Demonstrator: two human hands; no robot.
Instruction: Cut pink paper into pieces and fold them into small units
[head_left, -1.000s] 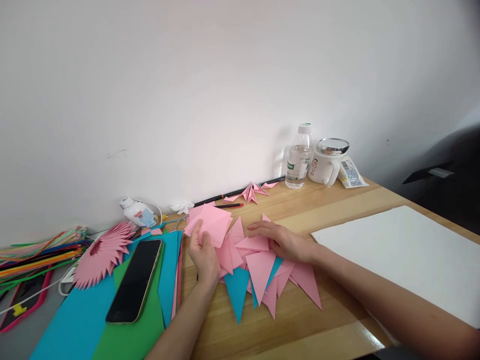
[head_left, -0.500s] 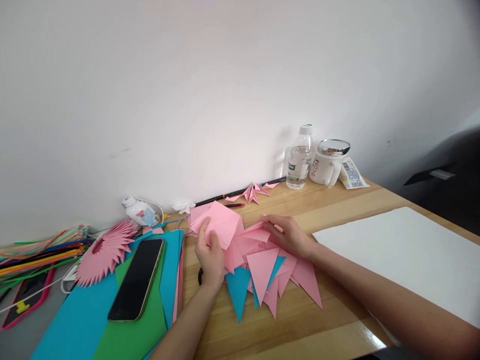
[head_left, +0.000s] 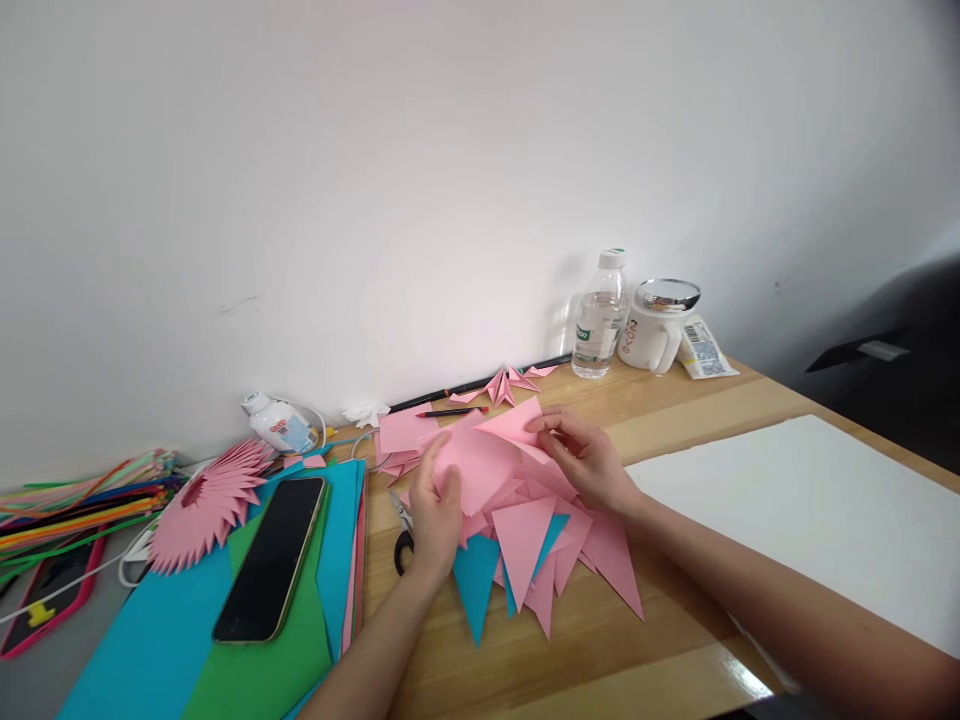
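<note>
My left hand [head_left: 435,505] grips a pink square of paper [head_left: 476,465] between thumb and fingers, tilted above the pile; whether it is one sheet or several I cannot tell. My right hand [head_left: 577,450] pinches a pink paper piece [head_left: 514,425] by its right side, overlapping the square. Beneath both hands spreads a heap of pink paper triangles [head_left: 523,545]. Among them show blue paper triangles [head_left: 477,580]. Scissors [head_left: 403,545] with black handles lie left of the heap, partly hidden by my left hand.
A phone [head_left: 274,560] lies on green and blue sheets to the left, near a pink folded-paper ring [head_left: 210,510]. Along the wall stand a water bottle [head_left: 596,325] and a white mug [head_left: 652,335]. A white board [head_left: 810,510] covers the right. A pencil [head_left: 454,411] lies behind the hands.
My left hand has moved right with the pink square. My right hand has lifted a pink piece up from the heap beside it. The scissors and pencil show more now.
</note>
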